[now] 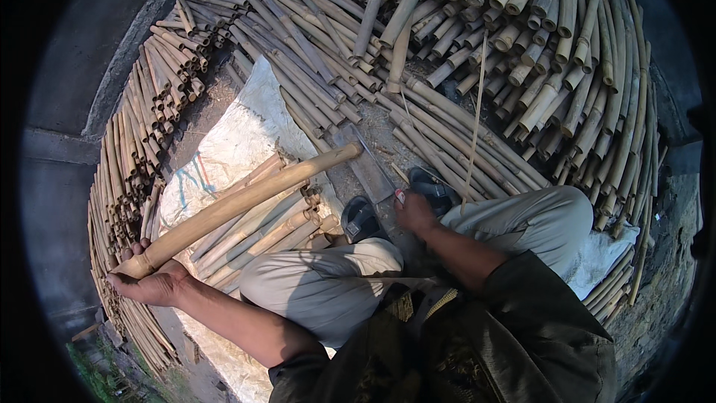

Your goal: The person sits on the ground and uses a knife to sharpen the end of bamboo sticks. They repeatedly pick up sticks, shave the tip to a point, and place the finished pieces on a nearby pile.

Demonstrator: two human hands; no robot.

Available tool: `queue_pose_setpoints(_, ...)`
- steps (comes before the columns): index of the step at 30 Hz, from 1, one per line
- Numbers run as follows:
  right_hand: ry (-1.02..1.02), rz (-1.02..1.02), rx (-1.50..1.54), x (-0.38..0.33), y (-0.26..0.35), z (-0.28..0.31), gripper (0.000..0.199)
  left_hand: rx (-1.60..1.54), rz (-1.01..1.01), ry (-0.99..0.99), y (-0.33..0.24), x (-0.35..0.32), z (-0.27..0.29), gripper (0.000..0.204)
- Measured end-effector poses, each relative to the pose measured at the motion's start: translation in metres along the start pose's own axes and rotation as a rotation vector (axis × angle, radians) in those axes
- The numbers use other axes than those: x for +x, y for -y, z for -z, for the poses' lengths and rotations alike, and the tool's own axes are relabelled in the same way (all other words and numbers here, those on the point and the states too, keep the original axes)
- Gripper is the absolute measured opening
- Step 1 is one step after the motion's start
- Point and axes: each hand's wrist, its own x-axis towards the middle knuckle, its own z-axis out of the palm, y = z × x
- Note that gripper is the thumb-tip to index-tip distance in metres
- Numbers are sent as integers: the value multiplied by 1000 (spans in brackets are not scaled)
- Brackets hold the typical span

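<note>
A thick bamboo pole (246, 205) slants from the lower left up to the middle of the view. My left hand (155, 281) is wrapped around its near end, palm up, beside a node. The pole's far end lies beside a thin, straight metal blade (371, 151); whether they touch I cannot tell. In front of my right knee, my right hand (416, 214) is closed on the blade's handle, where a bit of red shows. Whether it is a knife or a saw is too fine to make out. Beneath the blade lies a grey wooden board (371, 176).
Cut bamboo poles (287, 227) lie on a white sack sheet (250, 116) by my left leg. Large bamboo stacks (552, 52) rise ahead and to the right, with another stack (134, 145) along the left wall. A thin bamboo strip (476, 116) leans near my right knee.
</note>
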Motion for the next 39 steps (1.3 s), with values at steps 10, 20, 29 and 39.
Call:
queue_pose_setpoints(10,-38,48,19,-2,2,1,31,120,-43,-12,7,18,9,55)
queue_pose_setpoints(20,-68,172,-78,-8,13,2,31,56,-50,12,-1,11,5,56)
queue_pose_setpoints(29,-63,108,-48,-6,15,2,31,166,0,2,-11,14,7,51)
queue_pose_setpoints(39,-16,97,-49,-1,17,10,31,138,-45,39,-12,5,1,45)
